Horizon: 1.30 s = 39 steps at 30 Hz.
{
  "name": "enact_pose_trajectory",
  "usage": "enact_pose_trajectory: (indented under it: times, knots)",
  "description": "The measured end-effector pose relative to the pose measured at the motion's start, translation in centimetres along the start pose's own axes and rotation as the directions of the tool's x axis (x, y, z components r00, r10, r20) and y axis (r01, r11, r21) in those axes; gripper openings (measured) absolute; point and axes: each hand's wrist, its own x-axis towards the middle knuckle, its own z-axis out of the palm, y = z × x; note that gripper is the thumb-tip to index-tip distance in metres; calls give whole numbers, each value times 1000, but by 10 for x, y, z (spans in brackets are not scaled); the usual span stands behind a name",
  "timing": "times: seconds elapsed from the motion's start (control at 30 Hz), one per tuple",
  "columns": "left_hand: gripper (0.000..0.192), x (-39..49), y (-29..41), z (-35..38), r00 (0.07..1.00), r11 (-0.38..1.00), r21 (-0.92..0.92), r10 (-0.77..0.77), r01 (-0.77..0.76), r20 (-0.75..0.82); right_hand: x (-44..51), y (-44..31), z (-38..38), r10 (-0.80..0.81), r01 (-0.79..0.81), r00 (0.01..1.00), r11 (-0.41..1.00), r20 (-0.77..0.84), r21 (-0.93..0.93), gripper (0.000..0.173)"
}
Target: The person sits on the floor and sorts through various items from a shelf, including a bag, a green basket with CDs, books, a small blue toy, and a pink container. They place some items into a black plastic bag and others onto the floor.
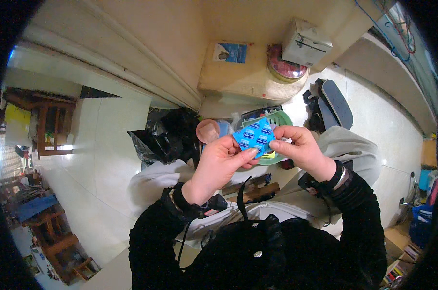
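A small blue printed wipe sachet (256,137) is pinched between my two hands in front of my lap. My left hand (222,159) grips its lower left edge with thumb and fingers. At its right corner, the thumb and forefinger of my right hand (298,146) hold on. Behind and below the sachet stands a green plastic basket (286,117) with mixed small items inside, partly hidden by the hands. A round pinkish container (207,131) is left of the basket, beyond my left hand.
Black plastic bags (164,134) lie to the left. Ahead, a ledge (233,78) bears a blue-and-white card (230,53), a round red tin (286,67) and a white box (306,43). A dark grey, rounded flat object (336,103) is on the floor at right.
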Motion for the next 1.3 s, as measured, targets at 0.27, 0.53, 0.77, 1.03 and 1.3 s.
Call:
enact_pose_trajectory:
  times: [0.27,0.53,0.77,1.03,1.3]
  knots:
    - [25,1,-5,-1,999,999,-9,-42,42,9,-1,-9,5,100,-102,994,994,-44,-36,16]
    - [23,3,-14,-8,997,993,-100,66,-69,-26,-3,-1,6,-37,56,993,984,113,-172,19]
    - [17,5,-6,-20,998,973,223,59,-54,-17,-1,7,6,39,15,960,981,277,-191,19]
    - [21,7,-3,-16,995,979,182,87,-93,38,-5,11,13,75,-62,981,995,181,-76,12]
    - [18,3,-9,-19,993,995,95,25,-36,114,-8,7,17,43,-38,995,997,85,-65,10]
